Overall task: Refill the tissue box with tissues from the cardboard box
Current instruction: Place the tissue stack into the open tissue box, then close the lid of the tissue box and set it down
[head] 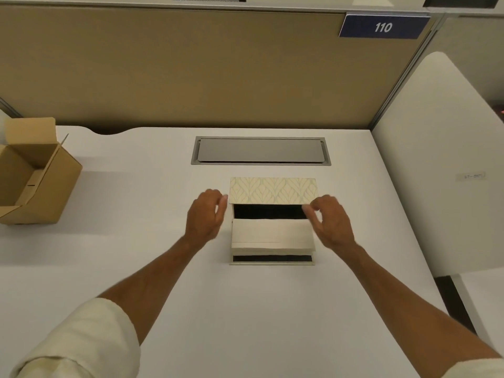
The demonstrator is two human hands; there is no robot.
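The tissue box (272, 249) stands at the middle of the white desk, its leaf-patterned lid (272, 190) raised at the far side. A cream stack of tissues (271, 232) lies inside, with a dark gap behind it. My left hand (206, 215) hovers at the box's left side, fingers curled and apart, its fingertips near the lid's left corner. My right hand (328, 221) is at the right side, thumb and forefinger close to the lid's right corner; a grip cannot be made out. The open cardboard box (35, 170) sits at the far left and looks empty.
A grey cable hatch (260, 150) is set into the desk behind the tissue box. A tan partition (191, 72) with a "110" sign (383, 27) closes the back. A white side panel (441, 165) stands at the right edge.
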